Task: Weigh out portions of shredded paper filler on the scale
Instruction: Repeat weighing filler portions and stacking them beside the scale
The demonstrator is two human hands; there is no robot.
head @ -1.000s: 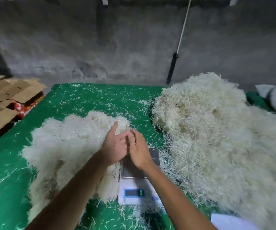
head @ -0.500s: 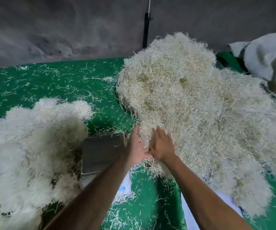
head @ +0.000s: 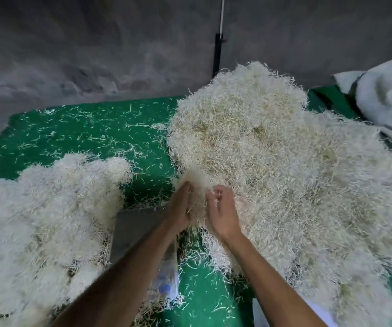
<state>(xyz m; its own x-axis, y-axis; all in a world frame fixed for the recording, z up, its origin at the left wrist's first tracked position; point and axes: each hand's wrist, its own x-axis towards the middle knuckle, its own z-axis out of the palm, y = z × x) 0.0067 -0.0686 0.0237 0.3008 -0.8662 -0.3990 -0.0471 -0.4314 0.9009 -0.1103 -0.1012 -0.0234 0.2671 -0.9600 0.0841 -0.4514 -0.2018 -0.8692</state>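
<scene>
Between our hands, at the big heap's (head: 272,161) near-left edge, a tuft of shredded paper (head: 196,185) is cupped by left hand (head: 180,208) and right hand (head: 223,213); the scale (head: 136,230) lies just left, nearer our left hand.

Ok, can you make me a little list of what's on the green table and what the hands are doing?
surface: green table strewn with loose shreds
big pile: shredded paper, on the right
small pile: shredded paper, on the left
scale: grey platform between the piles, nothing on it
left hand: holding a clump of shreds
right hand: holding the same clump from the other side
clump position: at the big pile's near edge, not over the scale
</scene>
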